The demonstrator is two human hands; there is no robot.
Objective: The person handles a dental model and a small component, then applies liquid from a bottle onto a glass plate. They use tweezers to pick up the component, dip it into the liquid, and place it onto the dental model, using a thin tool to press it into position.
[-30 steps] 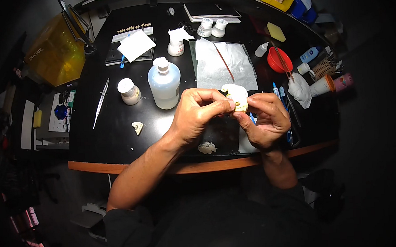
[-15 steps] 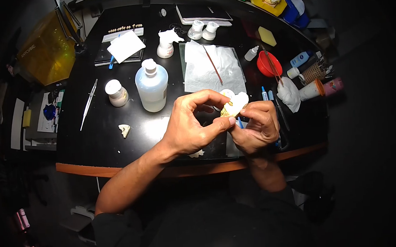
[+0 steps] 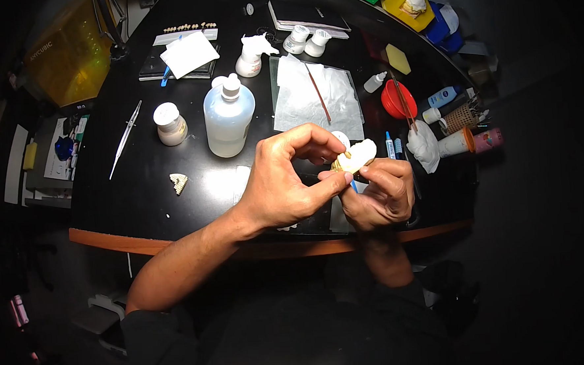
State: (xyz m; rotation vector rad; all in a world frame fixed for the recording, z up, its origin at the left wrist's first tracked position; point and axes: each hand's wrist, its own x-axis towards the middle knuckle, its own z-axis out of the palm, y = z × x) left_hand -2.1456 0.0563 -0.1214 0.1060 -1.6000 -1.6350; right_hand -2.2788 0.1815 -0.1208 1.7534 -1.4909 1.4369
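Observation:
A cream and yellowish dental model (image 3: 358,156) is held up between both hands above the front part of the black table. My left hand (image 3: 292,176) has its thumb and index finger on the model's left side, with a small tooth-like piece by the index fingertip. My right hand (image 3: 381,190) grips the model from the right and below with bent fingers. Something blue shows under the model, partly hidden by the fingers. Behind the hands lies a white tissue (image 3: 294,93) with a thin brown brush (image 3: 317,92) on it.
Left of the hands stand a large clear bottle (image 3: 228,123) and a small jar (image 3: 170,125); tweezers (image 3: 126,138) and a small toothed piece (image 3: 179,183) lie further left. A red bowl (image 3: 393,101) and crumpled tissue (image 3: 423,148) are at the right.
The view has shifted slightly. The model has tilted a little between the fingers, and its pale top now points more to the right. Both hands keep their hold.

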